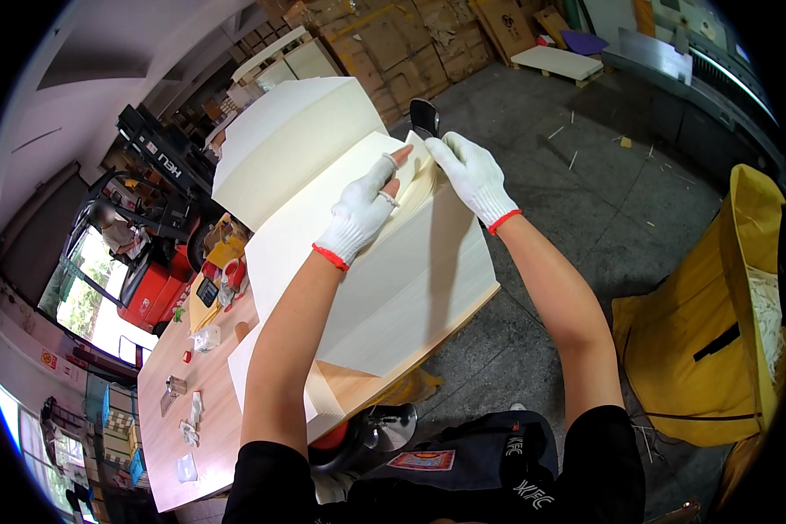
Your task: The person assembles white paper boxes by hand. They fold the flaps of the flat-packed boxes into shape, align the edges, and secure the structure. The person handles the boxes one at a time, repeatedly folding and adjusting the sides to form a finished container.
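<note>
A tall stack of large white paper sheets (323,306) stands on the table in front of me. My left hand (362,207), in a white knitted glove with bare fingertips, lies over the top sheets. Its index finger and thumb are stretched out and apart, beside a lifted, curling edge. My right hand (472,175), also in a white glove with a red cuff, is closed at the far right corner of the stack. It pinches the lifted sheets (421,182), which bow up between both hands. Behind them rises a second, higher paper stack (297,140).
A wooden table (162,419) at left carries a calculator (207,292) and small items. A red forklift (153,279) with a seated person is farther left. A yellow sack (690,341) with paper scraps stands at right. Flattened cardboard (393,52) and a white-topped pallet (557,62) lie behind.
</note>
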Action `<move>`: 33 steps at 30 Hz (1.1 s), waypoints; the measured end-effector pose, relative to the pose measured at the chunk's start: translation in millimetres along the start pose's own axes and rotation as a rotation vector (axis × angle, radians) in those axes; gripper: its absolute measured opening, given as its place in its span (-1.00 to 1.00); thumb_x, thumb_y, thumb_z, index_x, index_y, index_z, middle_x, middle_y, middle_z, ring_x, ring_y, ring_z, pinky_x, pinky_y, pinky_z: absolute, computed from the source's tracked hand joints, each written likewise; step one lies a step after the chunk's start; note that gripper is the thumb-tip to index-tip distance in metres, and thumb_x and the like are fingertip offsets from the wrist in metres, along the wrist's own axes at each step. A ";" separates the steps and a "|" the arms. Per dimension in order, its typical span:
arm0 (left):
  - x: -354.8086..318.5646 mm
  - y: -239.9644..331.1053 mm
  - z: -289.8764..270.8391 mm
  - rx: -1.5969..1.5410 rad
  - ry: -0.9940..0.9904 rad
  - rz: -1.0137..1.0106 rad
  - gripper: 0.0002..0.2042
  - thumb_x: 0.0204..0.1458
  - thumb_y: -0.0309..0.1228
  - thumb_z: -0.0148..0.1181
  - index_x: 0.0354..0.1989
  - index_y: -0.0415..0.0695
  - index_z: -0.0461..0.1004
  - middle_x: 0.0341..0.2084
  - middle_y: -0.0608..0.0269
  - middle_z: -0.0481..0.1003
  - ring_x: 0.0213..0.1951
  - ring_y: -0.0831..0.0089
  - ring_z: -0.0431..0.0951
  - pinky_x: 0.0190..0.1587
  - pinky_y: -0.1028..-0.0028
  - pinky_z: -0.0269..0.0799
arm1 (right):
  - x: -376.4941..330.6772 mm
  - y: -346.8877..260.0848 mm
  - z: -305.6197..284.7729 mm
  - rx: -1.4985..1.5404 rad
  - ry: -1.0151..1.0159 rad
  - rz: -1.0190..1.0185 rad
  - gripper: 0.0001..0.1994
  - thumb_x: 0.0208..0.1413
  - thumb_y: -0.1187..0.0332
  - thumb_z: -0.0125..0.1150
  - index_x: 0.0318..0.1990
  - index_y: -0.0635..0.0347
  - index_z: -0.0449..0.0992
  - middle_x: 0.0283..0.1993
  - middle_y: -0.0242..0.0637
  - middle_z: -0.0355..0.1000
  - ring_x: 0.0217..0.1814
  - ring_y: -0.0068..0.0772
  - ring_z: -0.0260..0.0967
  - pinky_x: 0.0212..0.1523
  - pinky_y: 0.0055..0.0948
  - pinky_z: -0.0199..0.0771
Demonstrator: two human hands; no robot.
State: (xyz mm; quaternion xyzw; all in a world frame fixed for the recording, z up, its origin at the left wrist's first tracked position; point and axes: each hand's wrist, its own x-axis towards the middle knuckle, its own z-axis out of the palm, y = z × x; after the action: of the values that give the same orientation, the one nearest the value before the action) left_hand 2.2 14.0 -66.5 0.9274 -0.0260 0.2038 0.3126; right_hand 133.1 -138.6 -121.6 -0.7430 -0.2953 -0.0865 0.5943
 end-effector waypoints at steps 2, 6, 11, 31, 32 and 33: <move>5.2 -2.8 -1.3 0.067 -0.088 -0.072 -0.67 0.25 -0.32 0.14 0.18 0.00 0.49 -0.19 0.10 0.57 -0.17 0.40 0.52 0.01 0.42 0.43 | 0.9 1.4 1.2 -0.012 0.018 -0.009 -0.44 0.29 -0.21 -0.07 -0.39 0.17 0.40 -0.45 -0.04 0.41 -0.33 0.07 0.41 -0.24 -0.13 0.34; 4.6 1.1 1.9 0.044 -0.151 -0.202 -0.65 0.17 -0.34 0.27 0.13 -0.03 0.52 -0.39 0.31 0.47 -0.32 0.51 0.41 -0.17 0.44 0.41 | 1.3 2.2 2.4 -0.023 0.018 0.001 -0.46 0.30 -0.18 -0.09 -0.37 0.17 0.42 -0.44 -0.01 0.43 -0.30 0.10 0.43 -0.23 -0.10 0.35; 3.6 5.2 1.6 0.093 -0.118 -0.161 -0.64 0.14 -0.33 0.31 0.12 -0.02 0.52 -0.41 0.33 0.47 -0.35 0.53 0.40 -0.19 0.44 0.38 | 0.6 3.3 2.4 -0.023 0.021 -0.001 -0.46 0.29 -0.18 -0.08 -0.37 0.16 0.43 -0.45 -0.03 0.43 -0.31 0.07 0.43 -0.23 -0.12 0.35; 4.9 8.7 2.4 0.112 -0.132 -0.208 -0.70 0.24 -0.29 0.20 0.11 0.00 0.52 -0.42 0.26 0.50 -0.36 0.46 0.46 -0.20 0.44 0.41 | -0.5 2.3 2.0 0.008 0.023 0.034 -0.47 0.27 -0.20 -0.03 -0.35 0.16 0.44 -0.44 -0.06 0.43 -0.32 0.03 0.43 -0.24 -0.17 0.36; 5.2 4.9 2.8 0.102 -0.119 -0.185 -0.70 0.24 -0.31 0.18 0.13 -0.02 0.51 -0.41 0.27 0.50 -0.34 0.47 0.44 -0.17 0.46 0.40 | -0.7 1.4 1.3 0.014 0.020 0.032 -0.47 0.27 -0.20 -0.03 -0.34 0.16 0.45 -0.44 -0.06 0.43 -0.32 0.03 0.43 -0.24 -0.18 0.36; 5.5 3.4 2.9 0.092 -0.105 -0.162 -0.68 0.24 -0.34 0.17 0.15 -0.04 0.51 -0.40 0.29 0.50 -0.32 0.49 0.43 -0.14 0.48 0.39 | -1.4 -0.4 0.3 0.018 0.019 0.034 -0.47 0.27 -0.19 -0.02 -0.34 0.15 0.45 -0.44 -0.06 0.44 -0.32 0.03 0.43 -0.24 -0.18 0.36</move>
State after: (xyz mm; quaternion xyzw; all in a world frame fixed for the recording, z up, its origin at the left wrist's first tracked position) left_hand 7.7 10.0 -64.5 0.9492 0.0420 0.1298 0.2835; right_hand 131.6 -138.7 -122.0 -0.7418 -0.2778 -0.0805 0.6051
